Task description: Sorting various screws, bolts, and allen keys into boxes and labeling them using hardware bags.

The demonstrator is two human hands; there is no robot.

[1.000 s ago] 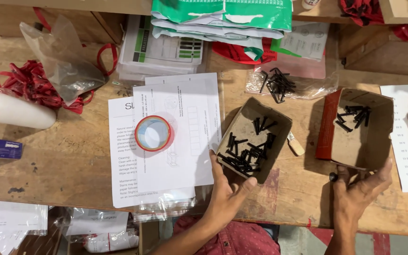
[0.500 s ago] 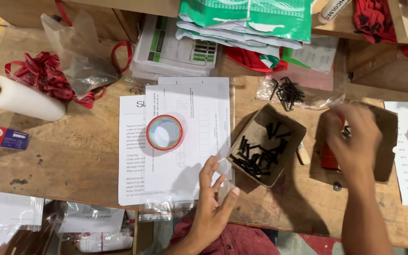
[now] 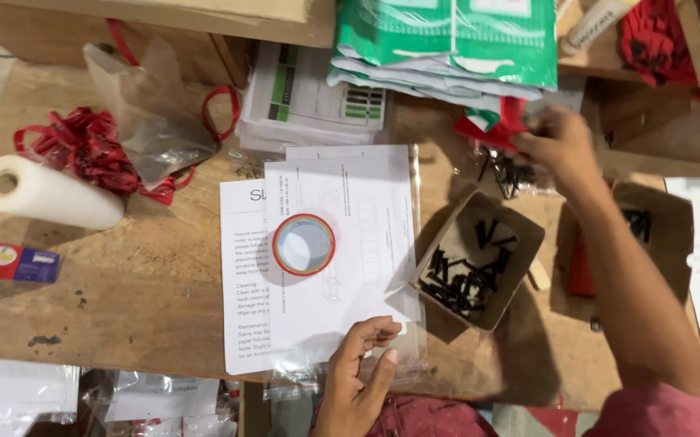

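Note:
My left hand (image 3: 358, 376) rests at the near edge of the wooden table (image 3: 140, 291), its fingers on a clear plastic bag (image 3: 403, 356) that lies over printed paper sheets (image 3: 326, 259). A roll of tape with a red rim (image 3: 304, 243) sits on those sheets. My right hand (image 3: 559, 147) is stretched far forward, blurred, over a small clear bag of black screws (image 3: 505, 171) and next to a red item (image 3: 487, 129); whether it grips anything is unclear. Between the hands stands an open cardboard box of black screws (image 3: 477, 260).
A second cardboard box (image 3: 664, 226) with black screws lies under my right forearm. Green-and-white packets (image 3: 447, 40) and stacked printed sheets (image 3: 309, 101) sit at the back. At the left are a white paper roll (image 3: 42, 193), red ribbon (image 3: 83, 146), a crumpled clear bag (image 3: 152, 113) and a small red-and-blue box (image 3: 14, 263).
My right hand went from the near edge, over the right-hand box, to the far bag of screws. My left hand left the screw box and settled on the clear bag.

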